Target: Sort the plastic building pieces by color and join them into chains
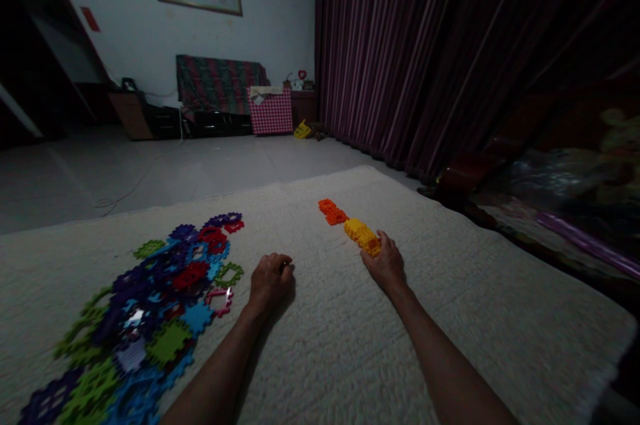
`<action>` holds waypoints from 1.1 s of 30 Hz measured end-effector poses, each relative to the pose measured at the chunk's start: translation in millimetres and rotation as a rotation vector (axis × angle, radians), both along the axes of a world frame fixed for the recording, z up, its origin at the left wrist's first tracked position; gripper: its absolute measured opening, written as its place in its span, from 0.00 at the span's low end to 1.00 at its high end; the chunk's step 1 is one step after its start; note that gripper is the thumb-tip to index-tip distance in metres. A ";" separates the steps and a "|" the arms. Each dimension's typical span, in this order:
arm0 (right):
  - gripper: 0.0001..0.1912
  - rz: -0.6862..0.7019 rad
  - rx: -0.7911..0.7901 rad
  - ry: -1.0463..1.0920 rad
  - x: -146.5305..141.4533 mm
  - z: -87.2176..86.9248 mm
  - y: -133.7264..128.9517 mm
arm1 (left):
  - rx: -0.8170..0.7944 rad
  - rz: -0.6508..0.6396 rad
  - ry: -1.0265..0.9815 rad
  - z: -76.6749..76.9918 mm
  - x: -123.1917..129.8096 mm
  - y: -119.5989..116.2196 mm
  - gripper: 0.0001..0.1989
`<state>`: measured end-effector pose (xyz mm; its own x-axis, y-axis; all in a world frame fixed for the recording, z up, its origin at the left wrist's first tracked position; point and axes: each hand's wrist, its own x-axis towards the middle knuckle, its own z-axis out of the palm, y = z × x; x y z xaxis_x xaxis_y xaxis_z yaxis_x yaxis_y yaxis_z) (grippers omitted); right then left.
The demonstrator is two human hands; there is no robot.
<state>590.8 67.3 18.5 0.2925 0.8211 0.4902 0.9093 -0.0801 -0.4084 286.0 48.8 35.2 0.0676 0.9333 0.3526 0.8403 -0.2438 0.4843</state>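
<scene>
My right hand (387, 262) rests on the pale quilted mat, its thumb and fingers around the near end of a stack of yellow interlocking plastic pieces (361, 233). Just beyond that stack lies a group of orange interlocking pieces (333, 212), in line with the yellow ones; whether the two groups touch is hard to tell. My left hand (271, 280) is over the mat, loosely curled, with a gap between thumb and forefinger and nothing visible in it. Left of it spreads a heap of toothed plastic pieces (167, 278) in purple, blue, green and red. A pink frame piece (219, 302) and a green frame piece (229, 274) lie nearest that hand.
The mat (320, 358) ends at grey floor tiles (240, 162). Purple curtains (380, 45) hang at the back right. Dark wooden furniture (470, 168) stands along the right. Against the far wall are a low cabinet (165, 122) and a checked cloth (271, 112).
</scene>
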 end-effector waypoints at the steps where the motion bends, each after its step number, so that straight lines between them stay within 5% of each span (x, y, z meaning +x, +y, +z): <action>1: 0.35 -0.001 -0.003 0.003 -0.2 -0.2 0.2 | 0.000 0.000 0.000 0.0 0.0 0.1 0.09; 6: 0.35 -0.014 0.003 0.019 -1.8 3.3 -1.9 | -0.011 0.009 0.001 1.0 0.4 0.6 0.09; 9: 0.36 0.034 0.143 0.001 -6.7 11.5 -7.0 | -0.026 0.007 0.001 1.8 0.6 0.2 0.09; 13: 0.26 0.325 0.343 0.012 -25.7 18.6 -15.6 | -0.045 0.015 -0.008 3.3 1.5 -1.5 0.10; 19: 0.18 0.733 0.146 0.047 -53.3 5.8 -21.6 | -0.047 0.033 -0.054 4.7 3.1 -0.4 0.11; 33: 0.07 0.722 0.187 -0.127 -54.4 2.7 -12.6 | -0.071 0.048 -0.077 6.6 3.3 1.8 0.12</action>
